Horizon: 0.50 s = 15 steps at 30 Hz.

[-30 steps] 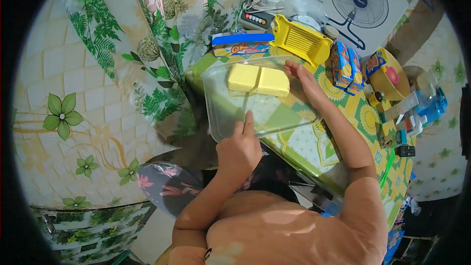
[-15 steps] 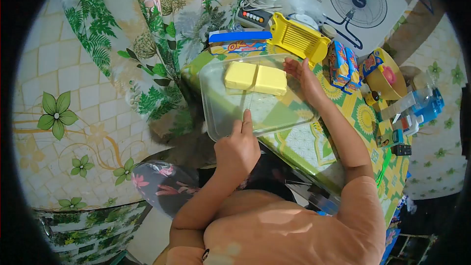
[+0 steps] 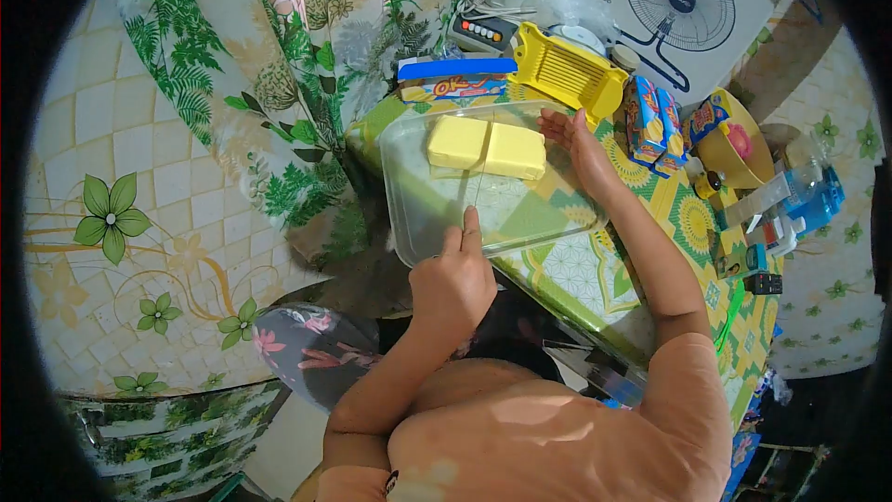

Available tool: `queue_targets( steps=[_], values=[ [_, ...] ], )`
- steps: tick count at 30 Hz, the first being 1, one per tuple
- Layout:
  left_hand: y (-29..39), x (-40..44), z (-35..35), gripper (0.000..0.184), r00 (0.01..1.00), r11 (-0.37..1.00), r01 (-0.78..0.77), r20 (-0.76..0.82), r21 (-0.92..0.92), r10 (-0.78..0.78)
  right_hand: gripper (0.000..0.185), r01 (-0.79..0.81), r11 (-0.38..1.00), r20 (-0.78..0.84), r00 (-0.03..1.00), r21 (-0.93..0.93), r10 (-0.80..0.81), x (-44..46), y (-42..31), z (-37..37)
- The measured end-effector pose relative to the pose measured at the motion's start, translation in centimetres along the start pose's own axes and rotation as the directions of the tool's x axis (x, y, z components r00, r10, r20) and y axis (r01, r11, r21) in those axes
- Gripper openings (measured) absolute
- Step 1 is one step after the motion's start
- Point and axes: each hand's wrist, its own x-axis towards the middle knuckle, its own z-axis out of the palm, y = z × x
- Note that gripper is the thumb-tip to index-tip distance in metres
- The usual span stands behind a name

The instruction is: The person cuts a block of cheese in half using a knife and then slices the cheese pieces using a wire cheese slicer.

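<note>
My left hand (image 3: 453, 286) is closed round a knife, its index finger stretched along the top. The thin knife blade (image 3: 477, 184) points away from me and lies in the gap across a pale yellow block, which looks like butter (image 3: 451, 141). The block is split into two pieces side by side. It sits toward the far side of a clear plastic container (image 3: 401, 223). My right hand (image 3: 578, 149) is at the container's right end, near the block's right piece, with its fingers stretched out and holding nothing. The knife handle is hidden in my left fist.
Behind the container stand a blue-lidded box (image 3: 455, 79) and a yellow slicer-like tray (image 3: 567, 72). To the right are blue packets (image 3: 655, 125), a yellow bowl (image 3: 748, 149) and small bottles. A blender (image 3: 497, 28) and a fan box (image 3: 688, 9) stand farther back.
The view has shifted very slightly. Both hands, the knife and the yellow block keep nearly the same positions relative to one another.
</note>
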Motion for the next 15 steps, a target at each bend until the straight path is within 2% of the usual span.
queue_targets(
  steps=[15],
  values=[
    [0.13, 0.03, -0.07, 0.05, 1.0, 1.0, -0.005, -0.003, 0.016, 0.005, 0.083, 0.002, 1.0, 0.005, 1.0, -0.029, -0.002, -0.04, -0.22, 0.03]
  ],
)
